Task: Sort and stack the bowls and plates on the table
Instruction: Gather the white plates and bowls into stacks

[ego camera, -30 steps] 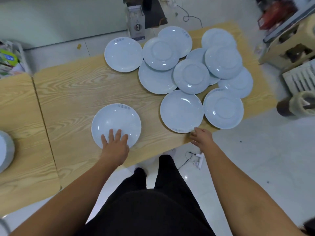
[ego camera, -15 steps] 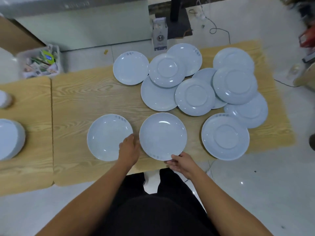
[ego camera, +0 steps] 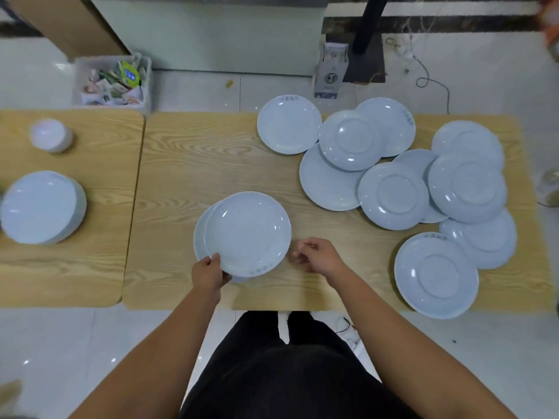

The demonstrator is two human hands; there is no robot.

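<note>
A pale blue plate lies on top of a second plate, slightly offset to the right, near the front of the wooden table. My left hand grips the top plate's front left rim. My right hand hovers just right of that plate, fingers loosely curled, holding nothing. Several more plates lie scattered and overlapping at the right, one at the front edge, another at the back. A stack of plates and a small bowl stack stand on the left table.
A second wooden table adjoins on the left. Beyond the tables, on the floor, are a bin of wrappers, a small carton and a black post with cables. My dark trousers show below the front edge.
The plate held by my right hand has slid left and now lies on the plate by my left hand. My right hand has let go; my left hand now grips the top plate's rim.
</note>
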